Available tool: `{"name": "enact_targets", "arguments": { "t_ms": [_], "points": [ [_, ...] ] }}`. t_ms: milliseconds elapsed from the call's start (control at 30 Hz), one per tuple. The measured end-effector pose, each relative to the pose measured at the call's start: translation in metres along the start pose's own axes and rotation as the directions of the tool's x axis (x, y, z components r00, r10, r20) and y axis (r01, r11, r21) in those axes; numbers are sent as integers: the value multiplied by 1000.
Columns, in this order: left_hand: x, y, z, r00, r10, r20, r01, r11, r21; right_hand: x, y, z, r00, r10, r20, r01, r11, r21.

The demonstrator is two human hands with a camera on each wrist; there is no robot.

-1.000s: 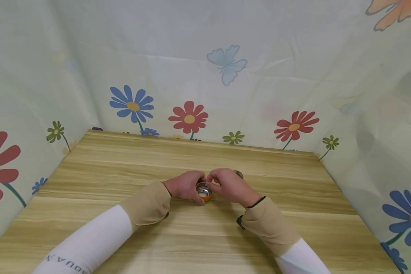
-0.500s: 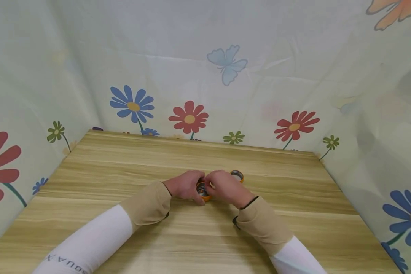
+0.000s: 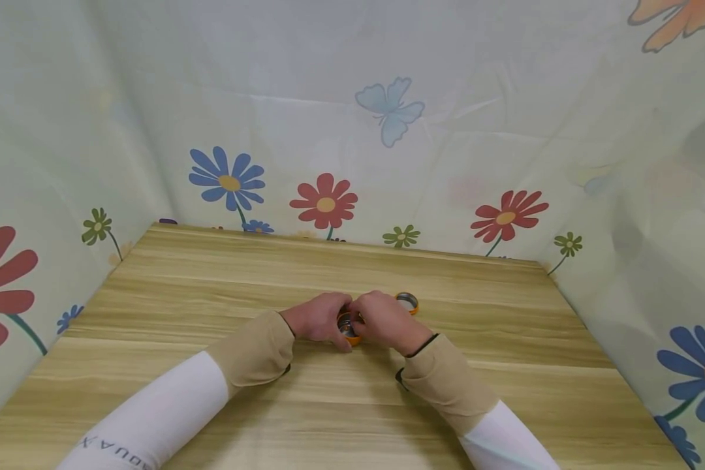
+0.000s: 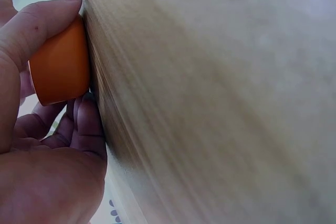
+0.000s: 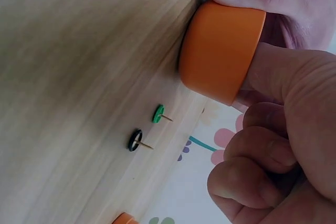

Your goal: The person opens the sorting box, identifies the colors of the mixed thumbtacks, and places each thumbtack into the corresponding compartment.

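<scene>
A small round orange container (image 3: 350, 339) with a shiny metal inside stands on the wooden table. My left hand (image 3: 320, 317) holds it, thumb on the near side and fingers around the far side; the left wrist view shows its smooth orange wall (image 4: 62, 64). My right hand (image 3: 384, 321) reaches over the rim with its fingertips inside, its other fingers curled. What those fingertips hold, if anything, is hidden. On the table near the right hand lie a green thumbtack (image 5: 158, 114) and a black thumbtack (image 5: 135, 140), points up in the right wrist view.
An orange round lid or second container (image 3: 407, 303), metal inside, lies open side up just beyond the right hand; its edge (image 5: 125, 219) also shows in the right wrist view. The wooden table (image 3: 223, 274) is walled by a flowered cloth (image 3: 270, 117).
My right hand has moved slightly left and its fingertips have gone into the orange container, uncovering the orange piece behind it. My left hand stays put around the container.
</scene>
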State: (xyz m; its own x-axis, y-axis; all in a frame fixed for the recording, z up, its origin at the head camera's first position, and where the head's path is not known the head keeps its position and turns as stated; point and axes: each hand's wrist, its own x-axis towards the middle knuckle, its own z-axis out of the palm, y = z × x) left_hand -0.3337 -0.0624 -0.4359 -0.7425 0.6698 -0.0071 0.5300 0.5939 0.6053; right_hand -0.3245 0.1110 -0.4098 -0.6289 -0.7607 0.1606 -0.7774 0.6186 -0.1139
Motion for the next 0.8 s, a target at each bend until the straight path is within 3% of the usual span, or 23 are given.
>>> {"name": "enact_targets", "arguments": {
  "t_ms": [400, 800],
  "points": [
    [-2, 1, -1, 1000, -12, 4, 12, 999, -34, 3, -8, -1, 997, 73, 34, -69, 992, -109],
    [-1, -1, 1, 1000, -4, -2, 4, 1000, -11, 4, -11, 0, 996, 89, 31, -82, 982, -170]
  ]
}}
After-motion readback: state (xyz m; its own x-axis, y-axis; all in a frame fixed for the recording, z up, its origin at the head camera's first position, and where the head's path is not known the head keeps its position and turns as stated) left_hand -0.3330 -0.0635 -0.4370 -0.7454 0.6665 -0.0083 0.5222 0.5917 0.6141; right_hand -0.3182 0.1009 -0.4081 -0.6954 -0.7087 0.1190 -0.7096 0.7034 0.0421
